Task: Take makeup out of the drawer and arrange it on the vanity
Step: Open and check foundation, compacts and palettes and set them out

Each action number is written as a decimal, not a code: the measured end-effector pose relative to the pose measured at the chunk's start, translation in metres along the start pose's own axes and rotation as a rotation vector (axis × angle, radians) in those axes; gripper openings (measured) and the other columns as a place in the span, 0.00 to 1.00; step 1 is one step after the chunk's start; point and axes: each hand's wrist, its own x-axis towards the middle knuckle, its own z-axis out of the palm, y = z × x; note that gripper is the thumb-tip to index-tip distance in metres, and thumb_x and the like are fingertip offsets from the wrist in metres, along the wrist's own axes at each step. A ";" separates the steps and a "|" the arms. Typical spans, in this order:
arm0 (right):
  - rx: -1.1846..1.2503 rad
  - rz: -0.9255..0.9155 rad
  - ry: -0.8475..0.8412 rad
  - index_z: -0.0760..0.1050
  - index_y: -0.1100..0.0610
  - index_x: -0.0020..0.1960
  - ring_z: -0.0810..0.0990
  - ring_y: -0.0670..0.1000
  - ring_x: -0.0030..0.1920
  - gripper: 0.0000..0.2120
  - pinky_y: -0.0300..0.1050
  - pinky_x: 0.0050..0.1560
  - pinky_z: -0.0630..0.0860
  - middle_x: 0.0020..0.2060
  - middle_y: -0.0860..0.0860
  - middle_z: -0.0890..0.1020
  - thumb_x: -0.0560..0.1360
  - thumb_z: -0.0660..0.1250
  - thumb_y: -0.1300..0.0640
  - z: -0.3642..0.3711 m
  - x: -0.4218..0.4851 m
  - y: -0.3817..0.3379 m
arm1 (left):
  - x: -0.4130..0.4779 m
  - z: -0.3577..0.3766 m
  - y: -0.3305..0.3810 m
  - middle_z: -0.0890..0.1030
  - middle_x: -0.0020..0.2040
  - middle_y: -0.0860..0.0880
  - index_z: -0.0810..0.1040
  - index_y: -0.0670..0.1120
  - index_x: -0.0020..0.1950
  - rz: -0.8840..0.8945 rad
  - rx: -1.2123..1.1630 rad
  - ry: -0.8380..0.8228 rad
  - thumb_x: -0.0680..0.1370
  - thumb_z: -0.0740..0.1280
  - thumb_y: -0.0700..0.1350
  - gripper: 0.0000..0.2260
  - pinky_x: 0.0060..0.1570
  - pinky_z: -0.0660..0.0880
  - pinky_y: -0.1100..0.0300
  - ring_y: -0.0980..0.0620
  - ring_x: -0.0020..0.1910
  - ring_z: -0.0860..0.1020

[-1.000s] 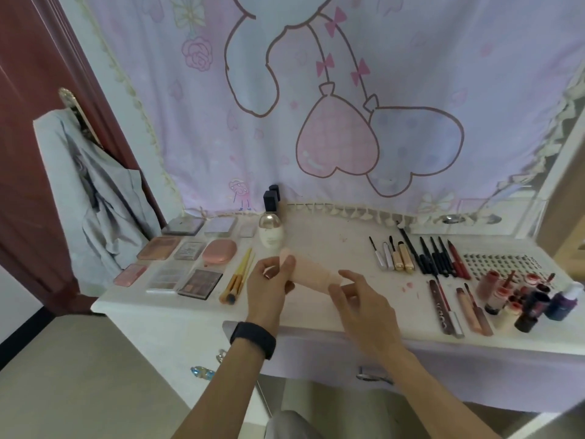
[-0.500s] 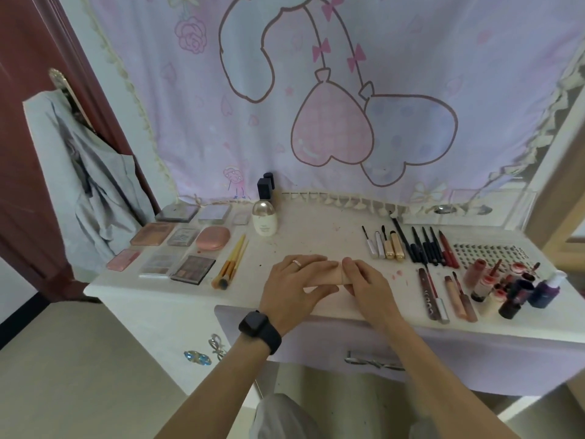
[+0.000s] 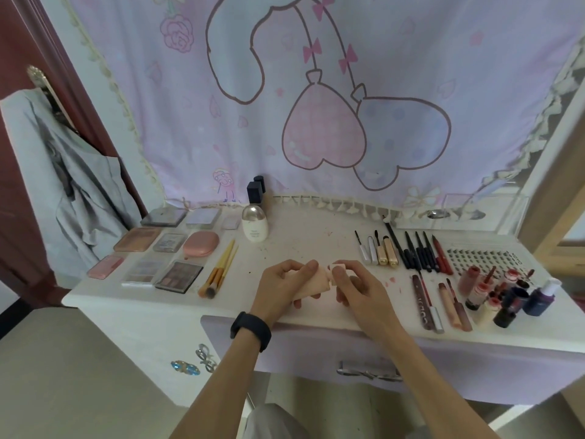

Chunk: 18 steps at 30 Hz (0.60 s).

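Mid-frame, the left hand [image 3: 283, 288] wraps a peach tube [image 3: 316, 282] and the right hand [image 3: 359, 291] pinches its cap end, likely orienting it for the worktop [image 3: 316, 236].

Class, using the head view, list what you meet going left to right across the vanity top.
Eyeshadow palettes → yellow-handled brushes → white bottle → left hand → peach tube → right hand → pencils and mascaras → lash tray → purple bottle.
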 end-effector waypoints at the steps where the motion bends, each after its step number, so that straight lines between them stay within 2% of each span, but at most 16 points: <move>1: 0.020 -0.006 0.005 0.79 0.44 0.55 0.76 0.47 0.35 0.07 0.42 0.41 0.74 0.32 0.50 0.80 0.82 0.63 0.47 -0.001 0.000 0.000 | 0.001 -0.001 -0.001 0.85 0.36 0.42 0.81 0.40 0.49 -0.009 -0.007 -0.003 0.78 0.69 0.56 0.18 0.28 0.70 0.62 0.49 0.27 0.72; 3: 0.060 -0.011 0.015 0.80 0.43 0.56 0.78 0.49 0.37 0.07 0.42 0.45 0.76 0.38 0.51 0.81 0.82 0.64 0.52 -0.002 -0.001 -0.001 | 0.002 -0.006 -0.002 0.85 0.37 0.42 0.81 0.41 0.50 -0.031 -0.019 -0.005 0.78 0.67 0.58 0.19 0.29 0.69 0.61 0.48 0.28 0.72; 6: 0.156 0.012 0.020 0.81 0.46 0.54 0.78 0.51 0.38 0.10 0.50 0.51 0.76 0.43 0.55 0.81 0.82 0.63 0.58 -0.006 -0.002 -0.003 | 0.004 -0.009 -0.004 0.86 0.40 0.43 0.81 0.42 0.52 -0.028 -0.038 -0.012 0.79 0.65 0.59 0.20 0.31 0.69 0.59 0.49 0.29 0.73; 11: 0.230 0.040 0.053 0.80 0.50 0.54 0.79 0.51 0.37 0.11 0.48 0.49 0.76 0.46 0.60 0.81 0.81 0.62 0.63 -0.006 -0.001 -0.001 | 0.007 -0.013 -0.011 0.86 0.48 0.46 0.79 0.45 0.60 0.002 -0.105 -0.002 0.82 0.61 0.55 0.16 0.35 0.74 0.60 0.50 0.36 0.79; 15: 0.229 0.061 0.076 0.80 0.50 0.53 0.79 0.51 0.36 0.13 0.53 0.52 0.76 0.48 0.61 0.82 0.80 0.63 0.66 -0.004 0.000 0.000 | 0.023 -0.015 -0.012 0.82 0.56 0.43 0.74 0.44 0.65 -0.122 -0.235 0.034 0.81 0.65 0.44 0.13 0.43 0.81 0.55 0.46 0.44 0.83; 18: 0.249 0.071 0.090 0.79 0.52 0.55 0.79 0.51 0.36 0.12 0.51 0.52 0.77 0.49 0.62 0.82 0.79 0.63 0.66 -0.003 -0.001 -0.003 | 0.042 -0.011 -0.004 0.80 0.56 0.42 0.74 0.44 0.63 -0.194 -0.198 0.083 0.79 0.69 0.47 0.15 0.47 0.83 0.51 0.43 0.47 0.85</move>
